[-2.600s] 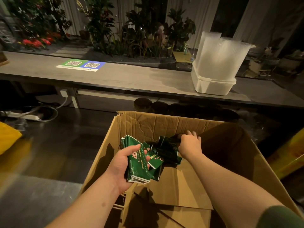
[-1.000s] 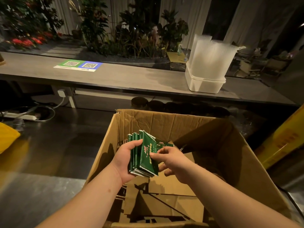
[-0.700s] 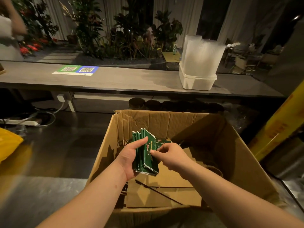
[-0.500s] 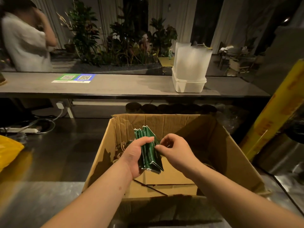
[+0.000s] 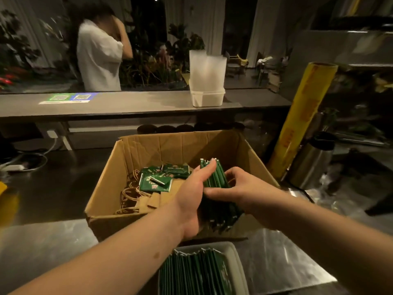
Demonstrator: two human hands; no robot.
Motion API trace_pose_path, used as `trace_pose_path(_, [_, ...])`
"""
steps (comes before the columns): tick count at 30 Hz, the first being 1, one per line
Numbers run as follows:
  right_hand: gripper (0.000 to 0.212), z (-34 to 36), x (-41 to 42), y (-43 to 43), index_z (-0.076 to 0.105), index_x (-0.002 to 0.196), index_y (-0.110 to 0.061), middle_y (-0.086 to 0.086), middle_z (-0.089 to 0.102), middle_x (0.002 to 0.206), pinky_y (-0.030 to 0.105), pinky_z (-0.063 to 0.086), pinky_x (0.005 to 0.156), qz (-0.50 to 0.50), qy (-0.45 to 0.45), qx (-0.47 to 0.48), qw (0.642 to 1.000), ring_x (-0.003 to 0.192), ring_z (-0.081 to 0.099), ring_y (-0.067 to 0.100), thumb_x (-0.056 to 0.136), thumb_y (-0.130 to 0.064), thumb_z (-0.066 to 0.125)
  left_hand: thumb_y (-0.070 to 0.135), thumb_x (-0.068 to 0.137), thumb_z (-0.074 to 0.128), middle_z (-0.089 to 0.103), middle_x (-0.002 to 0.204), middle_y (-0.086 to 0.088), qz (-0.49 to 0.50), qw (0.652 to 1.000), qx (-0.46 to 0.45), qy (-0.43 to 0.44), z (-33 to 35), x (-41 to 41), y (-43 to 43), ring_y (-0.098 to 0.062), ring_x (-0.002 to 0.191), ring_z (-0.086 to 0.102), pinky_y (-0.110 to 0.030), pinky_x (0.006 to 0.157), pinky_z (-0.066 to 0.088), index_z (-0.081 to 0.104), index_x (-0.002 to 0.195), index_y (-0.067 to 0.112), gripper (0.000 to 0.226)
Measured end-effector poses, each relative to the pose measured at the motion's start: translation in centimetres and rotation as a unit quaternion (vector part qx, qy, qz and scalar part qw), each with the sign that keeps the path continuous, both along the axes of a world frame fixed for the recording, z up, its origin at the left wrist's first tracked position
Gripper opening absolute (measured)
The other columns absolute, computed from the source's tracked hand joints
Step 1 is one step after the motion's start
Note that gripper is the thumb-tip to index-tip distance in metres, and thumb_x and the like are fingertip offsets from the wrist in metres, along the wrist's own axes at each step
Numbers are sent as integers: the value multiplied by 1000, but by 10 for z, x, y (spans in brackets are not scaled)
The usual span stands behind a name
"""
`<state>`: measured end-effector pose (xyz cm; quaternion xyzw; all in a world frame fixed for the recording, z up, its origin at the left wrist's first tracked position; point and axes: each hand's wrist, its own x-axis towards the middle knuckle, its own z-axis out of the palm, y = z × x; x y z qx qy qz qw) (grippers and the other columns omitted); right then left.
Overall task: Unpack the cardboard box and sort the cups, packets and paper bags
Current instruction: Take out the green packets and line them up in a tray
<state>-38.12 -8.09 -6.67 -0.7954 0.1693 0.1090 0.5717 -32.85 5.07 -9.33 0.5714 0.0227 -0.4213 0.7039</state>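
Both hands on one load. Left hand [image 5: 193, 196] wraps the stack of green packets [image 5: 215, 177] from the left, thumb running up its edge. Right hand [image 5: 244, 188] clamps the same stack from the right, fingers curled round it. The stack is held on edge, over the near right part of the cardboard box [image 5: 170, 147].

Key relation: the grey tray [image 5: 238, 269] lies straight toward the near side from the stack and lower, just outside the box's near wall. The stack's long axis runs near-far, roughly matching the filed packets [image 5: 191, 271] standing on edge in the tray. So the drop is probably a short pull back and down with little rotation. Neither hand is clearly nearer. The left forearm crosses over the tray's left corner.

Box contents: loose packets [image 5: 157, 179] lying flat at far centre, and paper bags [image 5: 131, 196] with twine handles along the left side, not yet unpacked.

Cups [image 5: 207, 69]: a translucent stack in a white tub [image 5: 207, 97] on the far counter [image 5: 127, 105], well apart from the box.

Judgement: packets sorting is mid-way and the bags are untouched.
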Motion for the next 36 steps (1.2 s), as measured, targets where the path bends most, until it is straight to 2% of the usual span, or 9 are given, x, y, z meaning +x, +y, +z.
trace_pose_path(6, [73, -35, -31, -8, 44, 129, -22, 5, 64, 112, 39, 61, 88, -23, 57, -66, 996, 99, 69, 21, 73, -25, 91, 77, 93, 39, 75, 117, -11, -31, 999, -15, 15, -40, -40, -6, -31, 116, 66, -44, 91, 52, 65, 132, 23, 71])
trace_pose_path(10, [69, -77, -42, -8, 42, 132, -23, 2, 63, 112, 39, 62, 87, -27, 52, -105, 993, 98, 70, 18, 77, -22, 85, 78, 87, 48, 68, 133, -6, -42, 999, 20, 22, -81, -45, -8, -31, 123, 63, -53, 107, 46, 48, 146, 42, 69])
trace_pose_path(15, [57, -122, -43, -8, 43, 127, -21, 1, 61, 111, 39, 61, 90, -35, 102, -138, 985, 100, 66, 17, 84, -21, 79, 32, 101, 49, 74, 104, -12, -44, 987, 152, -39, -124, -24, 8, -24, 93, 68, -38, 82, 54, 69, 109, 17, 27])
trace_pose_path(18, [55, -138, -40, -15, 43, 127, -21, 1, 61, 111, 38, 61, 88, -35, 127, -174, 976, 100, 65, 17, 84, -22, 78, 8, 94, 53, 63, 106, 3, -203, 865, 306, -342, -142, -10, 30, -17, 93, 60, -29, 73, 51, 68, 99, 27, 25])
trace_pose_path(22, [56, -151, -33, -21, 43, 126, -21, 1, 61, 109, 39, 61, 87, -49, 155, -175, 971, 99, 67, 17, 83, -21, 79, 13, 90, 64, 53, 139, -1, -510, 489, 281, -649, -160, 4, 36, -24, 135, 40, -42, 113, 39, 58, 136, 20, 46])
trace_pose_path(25, [62, -163, -32, -22, 41, 131, -20, 0, 61, 108, 36, 62, 85, -59, 169, -187, 966, 98, 66, 16, 82, -21, 80, 18, 88, 71, 45, 153, -10, -585, 322, 258, -698, -166, 2, 20, -33, 147, 28, -52, 122, 25, 47, 150, 17, 66])
trace_pose_path(29, [65, -175, -32, -27, 43, 135, -18, -4, 60, 103, 24, 58, 71, -68, 183, -193, 962, 92, 64, 11, 82, -23, 81, 8, 90, 69, 29, 164, -8, -663, 303, 257, -635, -165, 4, 2, -29, 153, 15, -50, 127, 3, 35, 156, 21, 75])
trace_pose_path(34, [72, -191, -31, -24, 42, 140, -18, -4, 62, 107, 29, 61, 83, -60, 205, -197, 957, 100, 66, 13, 80, -26, 81, 14, 91, 70, 43, 149, -8, -683, 368, 277, -567, -168, 5, -8, -32, 134, 37, -45, 117, 29, 46, 148, 22, 63])
trace_pose_path(36, [75, -195, -30, -24, 40, 141, -18, -3, 63, 107, 33, 62, 85, -62, 207, -214, 953, 101, 67, 15, 79, -25, 81, 24, 89, 71, 50, 139, -6, -681, 353, 274, -580, -178, 10, -5, -32, 127, 41, -51, 118, 28, 53, 140, 25, 54])
